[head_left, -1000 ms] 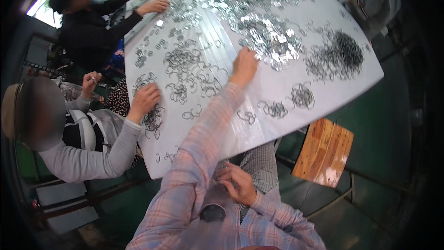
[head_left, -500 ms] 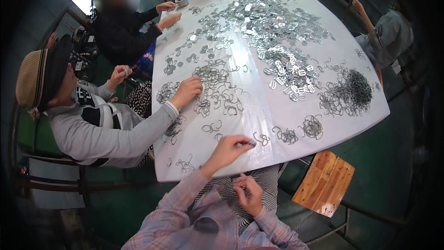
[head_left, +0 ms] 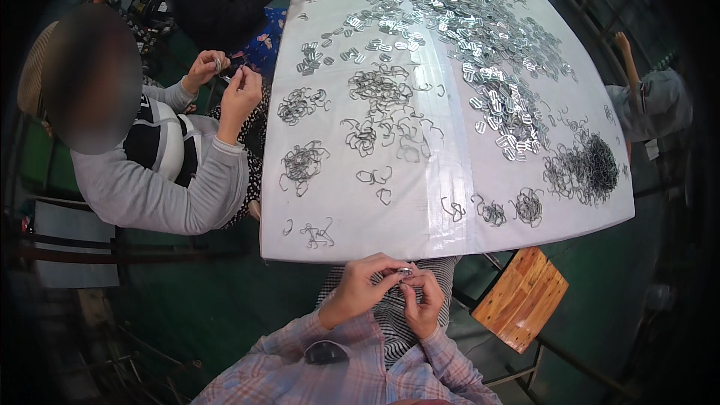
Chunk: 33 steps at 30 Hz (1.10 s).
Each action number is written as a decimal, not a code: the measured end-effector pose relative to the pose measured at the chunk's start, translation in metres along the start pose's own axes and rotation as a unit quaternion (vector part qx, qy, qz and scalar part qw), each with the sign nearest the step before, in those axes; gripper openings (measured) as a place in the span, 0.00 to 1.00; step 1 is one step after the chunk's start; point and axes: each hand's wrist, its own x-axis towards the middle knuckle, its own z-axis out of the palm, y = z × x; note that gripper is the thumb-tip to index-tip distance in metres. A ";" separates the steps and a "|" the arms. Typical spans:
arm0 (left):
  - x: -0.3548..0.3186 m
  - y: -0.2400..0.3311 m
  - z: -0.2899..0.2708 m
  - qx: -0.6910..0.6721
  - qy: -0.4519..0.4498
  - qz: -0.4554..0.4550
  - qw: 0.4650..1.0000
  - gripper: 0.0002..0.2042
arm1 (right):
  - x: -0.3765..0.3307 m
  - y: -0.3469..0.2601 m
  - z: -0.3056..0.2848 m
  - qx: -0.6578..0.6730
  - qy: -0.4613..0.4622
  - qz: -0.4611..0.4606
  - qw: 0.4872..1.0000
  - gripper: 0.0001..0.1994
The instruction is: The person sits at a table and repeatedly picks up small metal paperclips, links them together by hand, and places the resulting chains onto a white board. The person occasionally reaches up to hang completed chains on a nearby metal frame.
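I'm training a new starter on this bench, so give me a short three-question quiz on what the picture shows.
1. True or false: both of the wearer's hands, left hand and right hand, are below the near edge of the white table, pinching a small metal piece together.
2. Multiple choice: where is the dense dark pile of wire rings? A) at the table's right edge B) in the table's near left corner C) on the wooden stool
3. Fill in: the shiny flat metal clips are spread over the table's ____ half.

Key: 1 true; 2 A; 3 far.
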 end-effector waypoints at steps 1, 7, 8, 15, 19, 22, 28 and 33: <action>0.000 -0.001 -0.001 0.006 0.001 0.001 1.000 0.10 | 0.000 0.000 0.001 0.000 0.002 -0.004 1.000 0.04; -0.007 -0.003 -0.005 0.006 0.002 0.002 1.000 0.10 | 0.000 0.000 0.002 -0.006 0.007 -0.001 1.000 0.04; -0.008 -0.002 -0.005 0.004 0.001 0.003 1.000 0.10 | 0.000 0.000 0.003 -0.008 0.006 0.000 1.000 0.04; -0.016 -0.001 -0.003 0.025 0.032 0.057 0.998 0.12 | -0.003 0.000 0.005 -0.013 0.008 -0.009 1.000 0.04; -0.017 0.000 0.001 0.063 0.035 0.090 0.993 0.13 | -0.005 0.002 -0.003 -0.034 -0.002 -0.021 0.999 0.05; -0.020 -0.002 0.004 0.041 0.048 0.092 0.994 0.12 | -0.001 -0.005 -0.011 -0.080 -0.028 -0.009 0.996 0.09; -0.028 -0.008 0.010 0.030 0.048 0.081 0.995 0.10 | 0.043 0.023 -0.026 -0.108 0.061 -0.016 0.992 0.06; -0.027 -0.017 0.014 0.025 0.040 0.094 0.994 0.10 | 0.115 0.061 0.018 -0.164 -0.055 -0.009 0.985 0.03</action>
